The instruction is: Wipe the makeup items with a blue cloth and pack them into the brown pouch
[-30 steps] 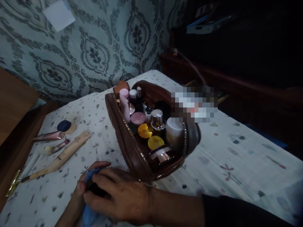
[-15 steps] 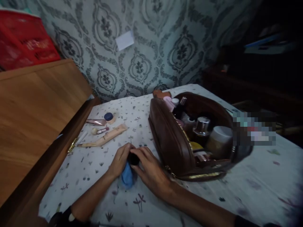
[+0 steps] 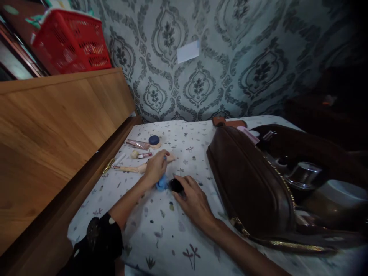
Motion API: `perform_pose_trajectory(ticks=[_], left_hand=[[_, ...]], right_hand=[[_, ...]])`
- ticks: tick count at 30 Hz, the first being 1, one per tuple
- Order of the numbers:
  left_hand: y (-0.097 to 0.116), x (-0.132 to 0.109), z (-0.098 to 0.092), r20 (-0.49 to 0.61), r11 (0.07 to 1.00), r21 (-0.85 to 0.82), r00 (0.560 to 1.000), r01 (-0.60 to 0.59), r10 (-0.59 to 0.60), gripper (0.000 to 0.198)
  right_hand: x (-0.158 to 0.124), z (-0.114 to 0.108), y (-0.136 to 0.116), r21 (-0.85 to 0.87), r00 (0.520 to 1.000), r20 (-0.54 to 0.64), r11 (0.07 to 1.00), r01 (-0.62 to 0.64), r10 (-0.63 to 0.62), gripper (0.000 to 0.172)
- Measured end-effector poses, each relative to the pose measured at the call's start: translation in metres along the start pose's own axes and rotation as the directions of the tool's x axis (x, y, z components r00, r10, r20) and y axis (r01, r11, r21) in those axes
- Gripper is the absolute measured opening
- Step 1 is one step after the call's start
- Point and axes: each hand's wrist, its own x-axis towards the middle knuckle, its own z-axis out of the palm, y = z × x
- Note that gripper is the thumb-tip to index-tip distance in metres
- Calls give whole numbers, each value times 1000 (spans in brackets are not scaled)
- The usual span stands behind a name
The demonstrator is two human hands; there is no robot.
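Note:
My left hand is closed on a crumpled blue cloth, which hangs below its fingers. Between the fingers and thumb of my right hand is a small black object; its kind is not clear. The two hands are a short way apart, over the patterned tablecloth. A beige squeeze tube lies partly hidden behind my left hand. Past it are a jar with a dark blue lid, a shiny pink tube and a small tube with a round cap.
To the right stands an open brown leather bag holding several cosmetic containers, among them a silver-capped one. A brown item lies behind it. On the left, a wooden panel borders the table, with a red basket above.
My hands have parted: the left, with the blue cloth, has gone forward and left, away from the black object in my right. The view has swung left.

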Motion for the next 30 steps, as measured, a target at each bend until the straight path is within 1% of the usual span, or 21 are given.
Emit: perform_pose_trajectory(ticks=[4, 6, 8, 10, 13, 15, 17, 22, 27, 30], left_hand=[[-16, 40, -23, -61, 971, 180, 987, 159, -150, 34], [-26, 60, -29, -78, 942, 245, 973, 229, -217, 44], [-36, 78, -30, -75, 913, 291, 959, 284, -274, 59], [-44, 92, -26, -57, 893, 322, 948, 315, -314, 68], [-54, 103, -18, -32, 881, 346, 942, 324, -334, 67], [-61, 105, -15, -27, 883, 347, 945, 316, -327, 62], [-67, 107, -13, -17, 896, 334, 952, 294, -306, 59], [-77, 114, -11, 54, 953, 250, 980, 172, -191, 65], [-73, 121, -4, 158, 992, 123, 986, 26, -45, 76], [-68, 123, 1, 172, 997, 71, 985, 12, -24, 82]], right_hand=[[-4, -1, -2, -89, 997, 26, 993, 74, -72, 44], [-4, -2, -3, -102, 996, 31, 991, 86, -83, 44], [-4, -3, -3, -91, 997, 38, 993, 76, -73, 44], [-4, -4, -2, -42, 998, 35, 998, 53, -52, 45], [-3, -4, 2, 84, 999, 14, 996, 43, -45, 45], [-3, -3, 6, 142, 999, 5, 989, 39, -41, 44], [-2, -1, 8, 164, 1000, 4, 986, 27, -28, 44], [-1, 0, 10, 170, 1000, -5, 985, 14, -13, 43], [-1, -2, 8, 189, 1000, -8, 982, -8, 10, 41], [-1, -3, 6, 211, 1000, 5, 977, -24, 23, 43]])
